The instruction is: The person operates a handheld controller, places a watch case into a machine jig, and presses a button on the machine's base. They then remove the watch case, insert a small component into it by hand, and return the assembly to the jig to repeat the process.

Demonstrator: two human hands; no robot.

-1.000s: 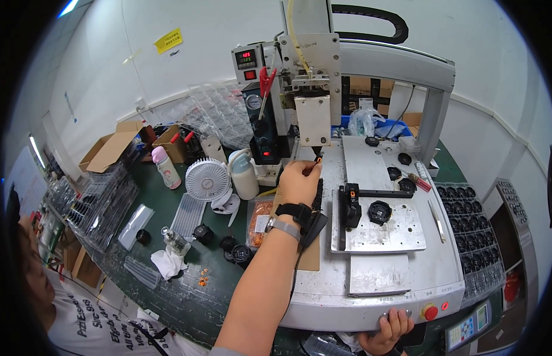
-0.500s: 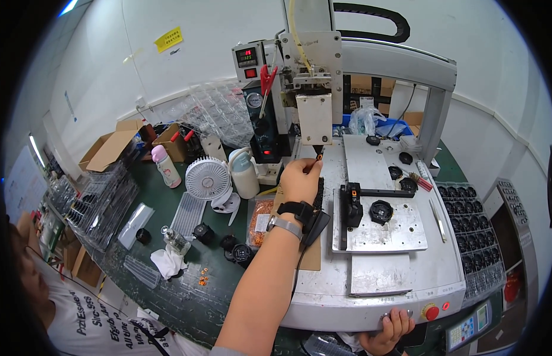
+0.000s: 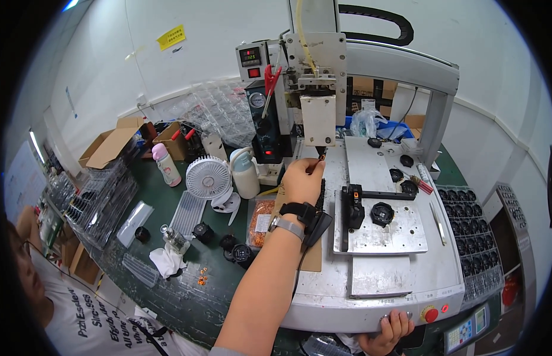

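Observation:
My left hand, with a watch and a black strap at its wrist, is closed in a pinch under the machine's dark nozzle. Between thumb and forefinger is a small orange piece, mostly hidden by the fingertips. My right hand curls its fingers over the machine's front edge, beside small metal buttons. On the plate to the right of my left hand are a black round watch case and a black fixture with an orange spot on top.
A red stop button and a keypad controller are near my right hand. Trays of black cases stand at right. At left are a white fan, a bottle, a bag of orange pieces and another person.
The view has shifted slightly. My left fingertips have turned a little around the orange piece under the nozzle, so less of it shows. My right hand stays at the front edge.

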